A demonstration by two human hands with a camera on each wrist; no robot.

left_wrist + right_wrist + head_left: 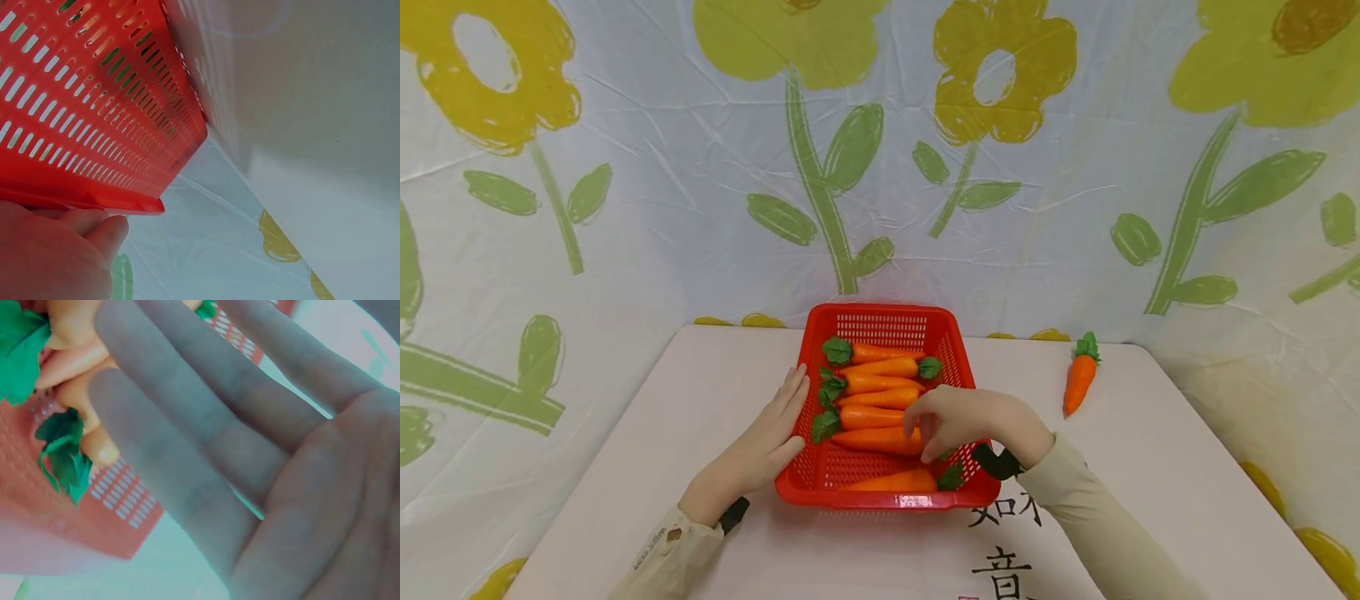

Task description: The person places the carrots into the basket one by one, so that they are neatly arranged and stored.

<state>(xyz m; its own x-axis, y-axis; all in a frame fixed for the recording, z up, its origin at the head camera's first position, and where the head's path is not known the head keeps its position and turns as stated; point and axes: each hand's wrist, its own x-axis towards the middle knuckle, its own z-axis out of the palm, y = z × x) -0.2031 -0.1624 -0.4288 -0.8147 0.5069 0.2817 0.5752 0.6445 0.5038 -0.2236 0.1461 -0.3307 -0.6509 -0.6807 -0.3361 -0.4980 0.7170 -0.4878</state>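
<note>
The red basket is steadied by the flat, spread left hand; carrots inside are overhung by the relaxed, empty right hand.

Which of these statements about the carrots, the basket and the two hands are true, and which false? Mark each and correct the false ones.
1. The red basket holds several carrots. True.
2. The left hand lies against the basket's side. True.
3. One carrot lies on the table outside the basket. True.
4. The right hand rests on that lone carrot. False: it is over the basket.
5. The basket is blue. False: red.
</note>
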